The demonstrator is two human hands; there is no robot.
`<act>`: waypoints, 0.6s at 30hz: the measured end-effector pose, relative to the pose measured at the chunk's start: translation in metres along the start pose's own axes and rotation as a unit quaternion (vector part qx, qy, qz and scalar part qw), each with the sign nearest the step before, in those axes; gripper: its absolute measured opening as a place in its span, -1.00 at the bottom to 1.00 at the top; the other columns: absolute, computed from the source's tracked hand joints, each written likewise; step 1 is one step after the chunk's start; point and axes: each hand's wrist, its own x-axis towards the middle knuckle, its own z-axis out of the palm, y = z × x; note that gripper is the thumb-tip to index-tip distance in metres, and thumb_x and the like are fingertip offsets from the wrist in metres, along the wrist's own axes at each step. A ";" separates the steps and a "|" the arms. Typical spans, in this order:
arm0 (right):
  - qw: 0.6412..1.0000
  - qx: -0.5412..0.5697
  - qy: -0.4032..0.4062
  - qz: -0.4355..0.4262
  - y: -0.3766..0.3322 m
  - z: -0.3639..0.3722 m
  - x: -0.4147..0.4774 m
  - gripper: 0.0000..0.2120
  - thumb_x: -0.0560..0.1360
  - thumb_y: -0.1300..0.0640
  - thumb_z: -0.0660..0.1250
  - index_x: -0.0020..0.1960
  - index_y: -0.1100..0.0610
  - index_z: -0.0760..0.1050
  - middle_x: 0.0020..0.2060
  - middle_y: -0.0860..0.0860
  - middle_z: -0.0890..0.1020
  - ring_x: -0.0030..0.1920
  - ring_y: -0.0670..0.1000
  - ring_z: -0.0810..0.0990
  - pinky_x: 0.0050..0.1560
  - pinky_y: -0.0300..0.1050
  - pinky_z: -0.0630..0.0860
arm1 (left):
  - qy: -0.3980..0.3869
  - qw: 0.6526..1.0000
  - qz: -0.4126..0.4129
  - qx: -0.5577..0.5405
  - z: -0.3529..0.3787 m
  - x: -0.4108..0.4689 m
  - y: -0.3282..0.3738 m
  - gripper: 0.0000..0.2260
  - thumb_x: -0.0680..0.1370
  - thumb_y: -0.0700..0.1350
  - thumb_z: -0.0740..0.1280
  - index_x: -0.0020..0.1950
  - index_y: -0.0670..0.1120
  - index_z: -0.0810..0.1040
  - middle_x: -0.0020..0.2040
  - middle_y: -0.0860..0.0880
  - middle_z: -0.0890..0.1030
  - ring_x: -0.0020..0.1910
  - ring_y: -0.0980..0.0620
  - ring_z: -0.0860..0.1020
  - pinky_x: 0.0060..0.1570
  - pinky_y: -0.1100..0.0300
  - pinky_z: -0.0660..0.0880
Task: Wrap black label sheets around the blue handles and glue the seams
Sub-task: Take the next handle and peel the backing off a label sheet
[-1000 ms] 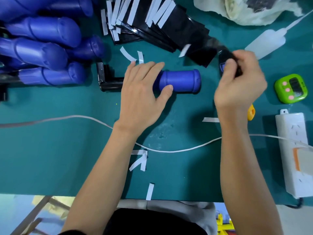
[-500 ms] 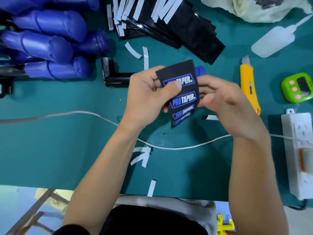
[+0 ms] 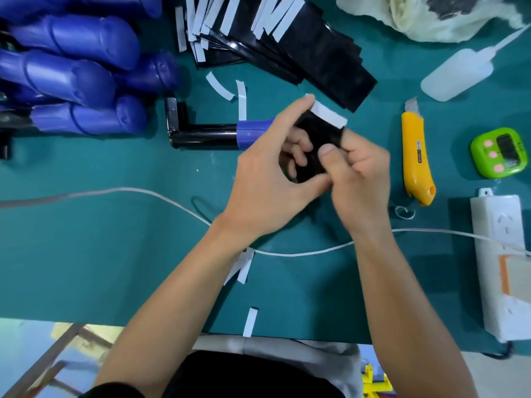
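Observation:
Both hands hold one black label sheet above the table centre, its plain back toward me and a white strip along its top edge. My left hand pinches its left and lower edges. My right hand presses a thumb on its right side. Behind them lies a blue handle on a black bar, mostly hidden by my left hand. A fanned pile of black label sheets lies at the back. A clear glue bottle rests at the back right.
A heap of blue handles fills the back left. A yellow utility knife, green timer and white power strip sit on the right. A white cable crosses the green mat. Loose white strips are scattered about.
My right hand brought a label from the pile to the centre and my left hand left the handle to grip it. The label was turned from its printed face to its plain back.

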 end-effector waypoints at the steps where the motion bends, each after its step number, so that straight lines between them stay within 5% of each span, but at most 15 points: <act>1: 1.000 0.025 -0.006 0.005 -0.001 -0.005 0.004 -0.76 0.58 0.33 0.27 0.00 0.08 0.66 -0.21 -0.15 0.71 -0.17 -0.14 0.63 -0.12 -0.24 0.55 | 0.010 0.999 0.001 -0.052 -0.001 0.001 0.000 -0.31 0.39 -0.17 0.58 0.49 0.06 0.45 -0.08 0.06 0.60 -0.22 0.09 0.56 -0.18 0.24 0.54; 3: 0.998 0.054 -0.022 0.006 -0.004 -0.010 0.007 -0.71 0.59 0.33 0.26 0.09 0.01 0.65 -0.19 -0.08 0.74 -0.18 -0.06 0.64 -0.15 -0.17 0.58 | 0.070 0.993 0.029 -0.093 -0.004 0.001 0.001 -0.51 0.44 -0.19 0.57 0.32 0.02 0.55 -0.15 0.01 0.61 -0.27 0.11 0.54 -0.21 0.30 0.49; 8: 0.998 -0.038 -0.039 -0.019 0.001 -0.002 -0.002 -0.74 0.56 0.29 0.29 0.05 -0.06 0.57 -0.43 0.09 0.57 -0.43 0.22 0.43 -0.34 -0.04 0.41 | 0.178 0.979 0.085 0.049 -0.002 -0.002 0.000 -0.92 0.52 -0.25 0.52 0.00 -0.13 0.72 -0.13 0.05 0.69 -0.18 0.12 0.64 -0.10 0.25 0.56; 14: 0.972 -0.197 0.019 -0.126 -0.002 0.006 -0.015 -0.94 0.57 0.18 0.42 -0.02 0.09 0.68 -0.32 -0.08 0.58 -0.32 0.00 0.53 -0.24 -0.13 0.47 | 0.167 0.985 -0.026 -0.036 -0.007 0.001 0.009 -0.89 0.48 -0.05 0.51 -0.23 0.05 0.65 -0.33 0.16 0.66 -0.36 0.20 0.59 -0.26 0.31 0.49; 18: 0.942 -0.261 0.053 -0.205 0.000 0.007 -0.017 -0.93 0.54 0.31 0.45 -0.07 0.21 0.71 -0.24 0.03 0.72 -0.25 0.03 0.61 -0.20 -0.03 0.52 | 0.136 0.984 -0.071 -0.091 -0.013 0.005 0.006 -0.84 0.50 -0.08 0.53 -0.26 -0.05 0.65 -0.35 -0.04 0.67 -0.37 -0.06 0.64 -0.29 0.08 0.62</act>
